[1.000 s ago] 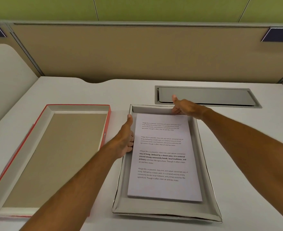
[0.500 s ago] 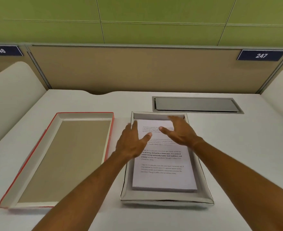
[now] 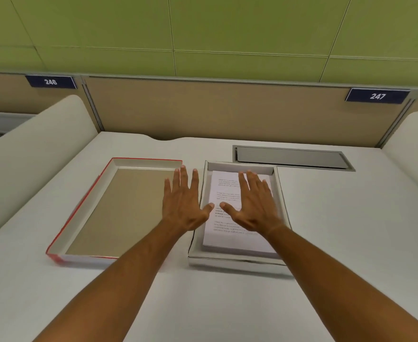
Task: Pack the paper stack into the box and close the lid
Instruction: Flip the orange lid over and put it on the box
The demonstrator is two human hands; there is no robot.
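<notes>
The white paper stack (image 3: 227,239) with printed text lies flat inside the shallow grey box (image 3: 235,264) at the middle of the desk. The red-edged lid (image 3: 79,218) rests upside down to the box's left, its brown inside facing up. My right hand (image 3: 254,206) hovers palm down over the paper, fingers spread, holding nothing. My left hand (image 3: 184,201) is also flat and spread, over the gap between lid and box, its thumb reaching over the box's left wall. Both hands hide part of the page.
A grey metal cable hatch (image 3: 291,157) is set into the desk behind the box. A beige partition (image 3: 215,107) with number plates closes the back. Curved white side dividers (image 3: 30,149) stand on both sides of the desk.
Both hands left the box's far corners, drew back toward me and flattened out above the paper. My left hand drifted left toward the lid. The camera tilted up.
</notes>
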